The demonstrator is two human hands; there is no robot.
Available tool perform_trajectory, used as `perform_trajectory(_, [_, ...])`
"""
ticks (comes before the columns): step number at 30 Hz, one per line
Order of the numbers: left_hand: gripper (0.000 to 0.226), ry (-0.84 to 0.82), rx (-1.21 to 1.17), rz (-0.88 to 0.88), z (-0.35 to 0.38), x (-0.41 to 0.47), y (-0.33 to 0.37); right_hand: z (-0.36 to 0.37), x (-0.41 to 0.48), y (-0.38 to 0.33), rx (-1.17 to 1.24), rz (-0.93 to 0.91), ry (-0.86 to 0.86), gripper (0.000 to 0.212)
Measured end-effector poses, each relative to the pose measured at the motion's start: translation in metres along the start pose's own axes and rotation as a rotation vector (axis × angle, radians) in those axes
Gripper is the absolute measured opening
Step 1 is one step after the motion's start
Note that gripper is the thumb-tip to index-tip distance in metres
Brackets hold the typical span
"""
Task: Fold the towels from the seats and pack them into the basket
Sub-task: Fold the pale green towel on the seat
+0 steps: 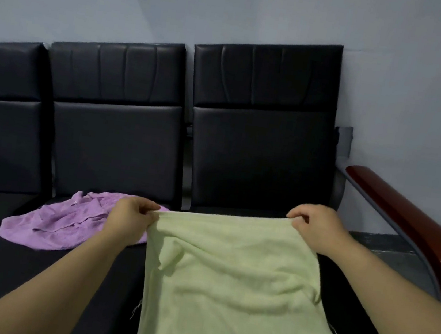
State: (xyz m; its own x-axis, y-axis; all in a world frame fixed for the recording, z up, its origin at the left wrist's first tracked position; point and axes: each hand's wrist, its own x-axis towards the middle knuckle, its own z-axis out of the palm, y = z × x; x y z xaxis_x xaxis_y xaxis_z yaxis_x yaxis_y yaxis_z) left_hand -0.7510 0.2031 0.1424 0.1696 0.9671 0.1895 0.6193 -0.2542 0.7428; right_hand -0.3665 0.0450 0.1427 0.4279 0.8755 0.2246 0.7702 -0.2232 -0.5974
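A pale green towel (229,285) is spread over the right-hand black seat, running from my hands down to the bottom of the view. My left hand (129,219) pinches its far left corner. My right hand (315,227) pinches its far right corner, and the far edge is stretched between the two hands. A crumpled purple towel (57,224) lies on the middle seat, just left of my left hand. No basket is in view.
A row of black padded seats (116,136) stands against a grey wall (393,77). A dark red wooden armrest (413,226) on a metal frame bounds the right seat. Grey floor (388,245) shows beyond it.
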Motion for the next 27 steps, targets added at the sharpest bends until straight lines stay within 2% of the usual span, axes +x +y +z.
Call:
perform_trajectory(2, [0.022,-0.009,0.077,0.056,-0.014,0.018,0.027,-0.017,0.019,-0.009,-0.030,-0.016,0.026,0.022])
perform_trajectory(6, [0.023,0.168,0.020,0.199,-0.053,0.059,0.104,-0.084,0.059,-0.057,0.129,-0.054,0.372,0.025])
perform_trajectory(8, [0.019,0.246,-0.019,0.258,-0.072,0.067,0.139,-0.114,0.066,-0.081,0.201,-0.071,0.480,0.024])
perform_trajectory(11, [0.015,0.297,-0.063,0.301,-0.086,0.063,0.164,-0.138,0.063,-0.095,0.296,-0.098,0.539,0.020])
perform_trajectory(14, [0.017,0.276,-0.075,0.350,-0.082,0.050,0.159,-0.142,0.044,-0.087,0.346,-0.091,0.514,0.018])
perform_trajectory(17, [0.023,0.147,-0.047,0.345,-0.062,0.029,0.128,-0.128,0.016,-0.062,0.274,-0.030,0.363,0.018])
perform_trajectory(21, [0.018,-0.198,0.081,0.196,-0.024,-0.014,0.057,-0.089,-0.029,-0.011,0.103,0.130,-0.045,0.024])
perform_trajectory(23, [0.015,-0.361,0.169,0.151,-0.007,-0.038,0.024,-0.067,-0.051,0.010,0.124,0.245,-0.251,0.026])
perform_trajectory(25, [0.014,-0.479,0.115,0.066,0.007,-0.060,0.000,-0.051,-0.069,0.023,0.159,0.357,-0.410,0.027])
perform_trajectory(27, [0.013,-0.484,-0.028,-0.038,0.014,-0.075,-0.010,-0.038,-0.080,0.030,0.176,0.434,-0.499,0.028])
